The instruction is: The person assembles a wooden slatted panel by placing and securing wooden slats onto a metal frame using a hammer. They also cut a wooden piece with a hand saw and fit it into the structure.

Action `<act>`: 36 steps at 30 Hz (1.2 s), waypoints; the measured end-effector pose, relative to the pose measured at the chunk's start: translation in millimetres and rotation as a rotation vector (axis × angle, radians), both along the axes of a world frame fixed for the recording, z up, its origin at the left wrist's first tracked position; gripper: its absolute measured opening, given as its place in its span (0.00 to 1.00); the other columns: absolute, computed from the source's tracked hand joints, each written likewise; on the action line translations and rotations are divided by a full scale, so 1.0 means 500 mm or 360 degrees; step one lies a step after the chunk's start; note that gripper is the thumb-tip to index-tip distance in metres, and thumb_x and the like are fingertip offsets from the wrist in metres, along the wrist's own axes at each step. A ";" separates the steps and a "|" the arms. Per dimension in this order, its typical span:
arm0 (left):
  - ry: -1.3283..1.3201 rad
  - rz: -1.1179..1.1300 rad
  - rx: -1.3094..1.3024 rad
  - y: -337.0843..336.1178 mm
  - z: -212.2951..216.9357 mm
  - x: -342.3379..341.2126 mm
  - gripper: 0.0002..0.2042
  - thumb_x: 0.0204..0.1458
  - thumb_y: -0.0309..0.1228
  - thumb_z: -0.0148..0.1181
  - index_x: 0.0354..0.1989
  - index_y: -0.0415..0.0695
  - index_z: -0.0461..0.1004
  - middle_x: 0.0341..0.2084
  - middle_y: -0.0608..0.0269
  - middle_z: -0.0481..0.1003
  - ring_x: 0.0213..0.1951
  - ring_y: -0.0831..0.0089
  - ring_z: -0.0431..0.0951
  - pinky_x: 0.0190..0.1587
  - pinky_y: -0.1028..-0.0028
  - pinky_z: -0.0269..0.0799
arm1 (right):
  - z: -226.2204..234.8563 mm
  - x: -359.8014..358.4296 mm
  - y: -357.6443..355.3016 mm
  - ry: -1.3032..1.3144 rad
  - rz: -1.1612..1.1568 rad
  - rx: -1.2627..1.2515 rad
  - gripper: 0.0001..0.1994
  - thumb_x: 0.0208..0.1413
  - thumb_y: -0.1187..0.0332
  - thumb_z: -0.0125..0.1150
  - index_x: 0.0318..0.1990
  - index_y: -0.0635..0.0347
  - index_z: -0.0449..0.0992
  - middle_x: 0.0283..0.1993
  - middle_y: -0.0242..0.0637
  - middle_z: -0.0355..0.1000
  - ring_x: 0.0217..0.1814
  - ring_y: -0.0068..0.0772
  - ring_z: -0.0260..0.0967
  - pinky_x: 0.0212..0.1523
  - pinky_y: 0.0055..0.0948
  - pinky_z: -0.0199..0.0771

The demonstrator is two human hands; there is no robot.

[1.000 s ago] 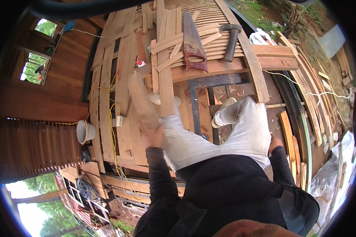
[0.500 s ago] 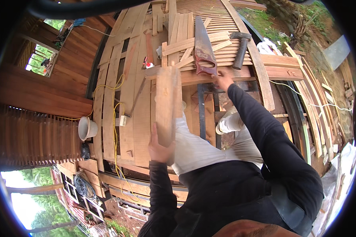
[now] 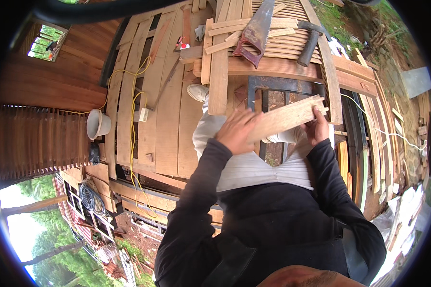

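Observation:
A short wooden board [image 3: 285,117] lies across in front of my body, above my lap, its right end tilted a little upward. My left hand [image 3: 238,130] is closed over its left end, which the fingers cover. At the other end, my right hand [image 3: 316,128] grips the edge, where the wood looks notched. Beyond the board, a handsaw [image 3: 258,31] with a worn red handle rests on a stack of slats. To its right a hammer [image 3: 309,45] with a dark handle lies on the same stack.
Thin slats [image 3: 277,55] and loose strips cover the work surface ahead. A long plank [image 3: 219,79] juts toward me. A black metal frame [image 3: 285,85] stands below the bench edge. On the left are a yellow cord [image 3: 132,138], a white bucket [image 3: 98,124] and floor planks [image 3: 167,124].
The board has swung from upright on the left to lying across in front of me. My right hand has left the saw's handle area and now holds the board's right end.

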State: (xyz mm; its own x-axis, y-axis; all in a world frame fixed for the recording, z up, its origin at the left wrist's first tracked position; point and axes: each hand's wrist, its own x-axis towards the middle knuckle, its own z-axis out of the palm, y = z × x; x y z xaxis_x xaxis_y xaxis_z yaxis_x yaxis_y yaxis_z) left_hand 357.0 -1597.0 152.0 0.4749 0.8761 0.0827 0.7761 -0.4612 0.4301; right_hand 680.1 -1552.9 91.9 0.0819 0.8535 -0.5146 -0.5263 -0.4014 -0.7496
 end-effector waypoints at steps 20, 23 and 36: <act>-0.3536 0.1507 -0.1244 0.027 -0.191 0.024 0.23 0.55 0.32 0.57 0.57 0.34 0.63 0.63 0.48 0.63 0.68 0.55 0.61 0.73 0.53 0.54 | -0.024 0.033 0.026 -0.0060 -0.0564 0.0218 0.24 0.62 0.60 0.64 0.60 0.61 0.66 0.56 0.42 0.70 0.53 0.51 0.75 0.42 0.46 0.84; -0.3586 0.1595 -0.1157 0.029 -0.217 0.018 0.20 0.55 0.31 0.57 0.54 0.35 0.65 0.58 0.50 0.66 0.65 0.55 0.64 0.72 0.55 0.56 | -0.031 0.021 0.021 -0.0038 -0.0548 0.0195 0.23 0.63 0.60 0.63 0.60 0.62 0.66 0.57 0.41 0.70 0.56 0.51 0.73 0.46 0.50 0.82; -0.3538 0.1640 -0.1102 0.000 -0.243 0.033 0.18 0.59 0.30 0.60 0.55 0.40 0.67 0.55 0.59 0.70 0.61 0.63 0.68 0.68 0.59 0.63 | -0.071 0.033 -0.027 0.0053 -0.0503 0.0068 0.24 0.63 0.56 0.62 0.62 0.56 0.68 0.60 0.37 0.69 0.62 0.48 0.68 0.56 0.56 0.70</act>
